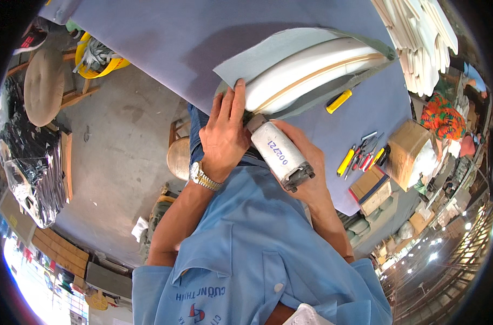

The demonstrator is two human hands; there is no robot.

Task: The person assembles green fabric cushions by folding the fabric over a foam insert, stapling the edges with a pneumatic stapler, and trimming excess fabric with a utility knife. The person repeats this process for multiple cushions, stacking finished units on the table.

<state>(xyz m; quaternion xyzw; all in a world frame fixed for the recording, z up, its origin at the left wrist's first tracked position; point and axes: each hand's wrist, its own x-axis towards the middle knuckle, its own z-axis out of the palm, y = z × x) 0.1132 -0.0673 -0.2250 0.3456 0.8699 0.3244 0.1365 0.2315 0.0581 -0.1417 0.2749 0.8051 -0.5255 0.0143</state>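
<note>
A curved white padded piece [290, 73] with a tan wooden strip [322, 76] along it lies on the blue-grey covered table. Grey fabric [273, 54] stands up along its far side, and darker fabric spreads below its near side. My left hand [225, 132] presses its fingers on the near left end, where fabric and padding meet. In my right hand [310, 168] is a white staple gun [279, 151], its nose against that same end close to my left fingers. The exact contact point is partly hidden.
A yellow-handled tool [339, 101] lies right of the work. Pliers and cutters [363, 154] gather near the table's right edge, beside a cardboard box [411, 149]. White padded pieces [419, 43] are stacked far right. A yellow basket [84, 67] and a round stool [43, 86] stand left.
</note>
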